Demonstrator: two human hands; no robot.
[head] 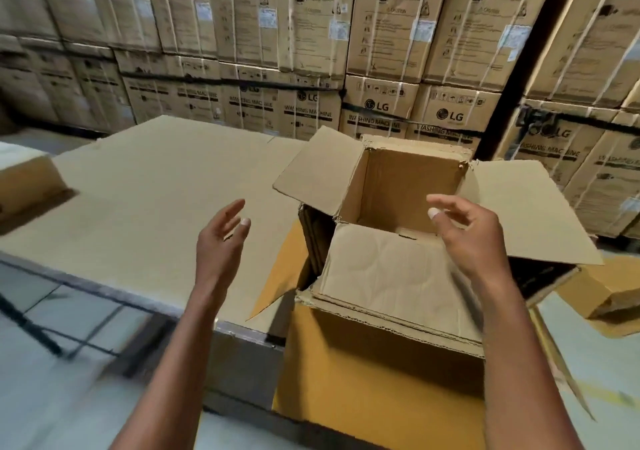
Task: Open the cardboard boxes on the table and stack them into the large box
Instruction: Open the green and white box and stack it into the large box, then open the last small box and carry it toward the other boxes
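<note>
Stacked washing-machine cartons form the background; the surface is covered in flat cardboard. The opened box sits in the large box, under the right grip. It appears light, stiff yet crushable; hold the side walls. Both grips hover with fingers spread, holding nothing, left grip beside it.

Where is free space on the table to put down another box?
The cardboard-covered table is bare between the small box at its left edge and the opened box on the right. The right end is crowded: the opened box stands in the large box, flaps spread.
</note>
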